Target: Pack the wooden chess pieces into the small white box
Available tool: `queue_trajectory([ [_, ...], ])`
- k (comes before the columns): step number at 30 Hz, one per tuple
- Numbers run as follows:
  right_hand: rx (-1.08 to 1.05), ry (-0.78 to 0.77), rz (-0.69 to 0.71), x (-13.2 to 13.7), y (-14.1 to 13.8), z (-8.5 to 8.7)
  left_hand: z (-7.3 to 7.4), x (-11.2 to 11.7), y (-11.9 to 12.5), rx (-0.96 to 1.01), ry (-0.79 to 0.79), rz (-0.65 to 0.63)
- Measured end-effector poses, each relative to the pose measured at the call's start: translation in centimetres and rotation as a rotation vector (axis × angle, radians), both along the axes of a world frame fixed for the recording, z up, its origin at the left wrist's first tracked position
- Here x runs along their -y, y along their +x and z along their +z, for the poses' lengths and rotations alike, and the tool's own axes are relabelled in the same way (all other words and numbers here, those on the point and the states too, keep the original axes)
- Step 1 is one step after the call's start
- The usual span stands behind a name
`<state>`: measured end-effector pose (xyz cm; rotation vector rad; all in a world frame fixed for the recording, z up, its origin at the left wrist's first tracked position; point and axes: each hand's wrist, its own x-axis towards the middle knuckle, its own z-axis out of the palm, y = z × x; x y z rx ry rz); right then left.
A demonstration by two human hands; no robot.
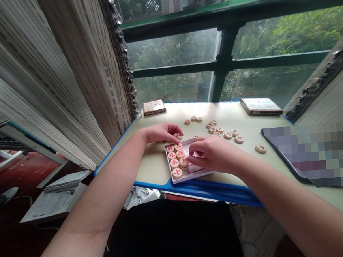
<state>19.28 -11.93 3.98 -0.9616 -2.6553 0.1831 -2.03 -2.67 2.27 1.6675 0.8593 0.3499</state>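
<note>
pieces [239, 139]: smooth wood | curtain [72, 41]: cloth | tabletop [170, 116]: smooth, glossy

Blue-edged table [151, 165] with discs [239, 139], open box [193, 177], cartons [261, 106], tablet [304, 157]

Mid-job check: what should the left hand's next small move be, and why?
Probably bring the loose piece at the left hand into the box: it shows just past the far rim, and beside the red-marked pieces some bare box floor is visible.
</note>
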Motion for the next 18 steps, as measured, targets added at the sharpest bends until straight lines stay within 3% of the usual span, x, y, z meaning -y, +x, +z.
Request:
queue_trajectory([
  [18,0.003,0.001,0.008,0.1,-0.07,0.03,-0.11,0.13,-0.09,0.022,-0.01,0.027],
])
